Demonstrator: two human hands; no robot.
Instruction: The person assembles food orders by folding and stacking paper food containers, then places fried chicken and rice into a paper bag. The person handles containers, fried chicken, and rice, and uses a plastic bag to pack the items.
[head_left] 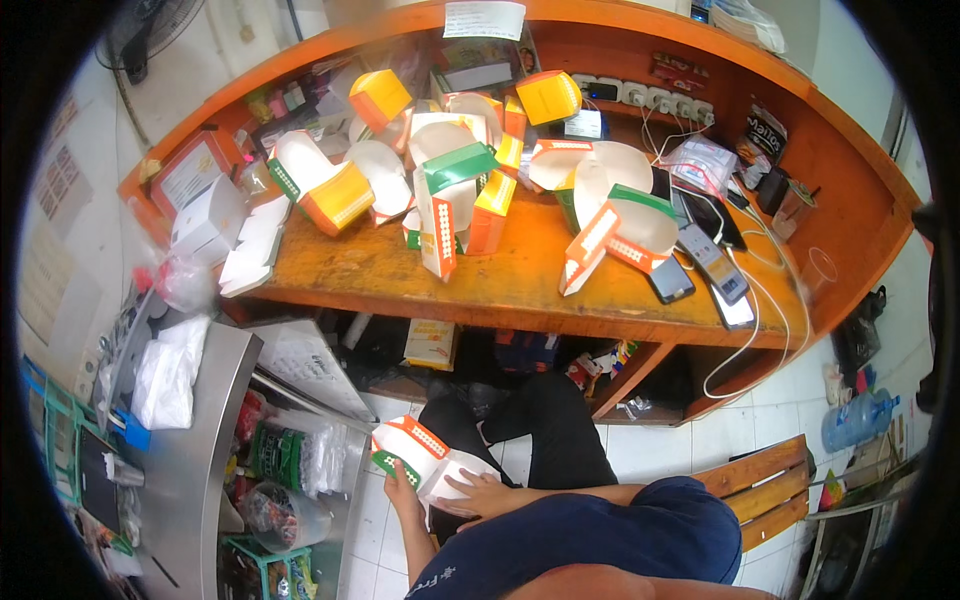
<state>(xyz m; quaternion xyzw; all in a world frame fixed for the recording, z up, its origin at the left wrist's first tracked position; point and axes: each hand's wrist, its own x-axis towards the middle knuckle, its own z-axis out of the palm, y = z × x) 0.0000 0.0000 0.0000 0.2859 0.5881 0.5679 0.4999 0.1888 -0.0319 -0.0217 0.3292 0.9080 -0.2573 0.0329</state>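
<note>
Over my lap lies a partly folded paper food box [412,441] with orange, green and white panels. My left hand [402,492] grips its lower left edge, with the thumb against the green panel. Across the white inner flap, my right hand [482,494] lies flat with its fingers spread, pressing on the card. Several folded boxes of the same kind stand in a pile on the orange wooden desk [380,275], among them a green-edged box [458,170] and a yellow-sided box [340,198]. More boxes [620,220] sit to the right.
Phones [712,262] with white charging cables lie at the desk's right. Flat white cartons [255,245] rest on its left end. A metal counter [195,400] with shelves of goods stands at my left. To my right are a slatted wooden bench [765,490] and a blue water bottle [858,422].
</note>
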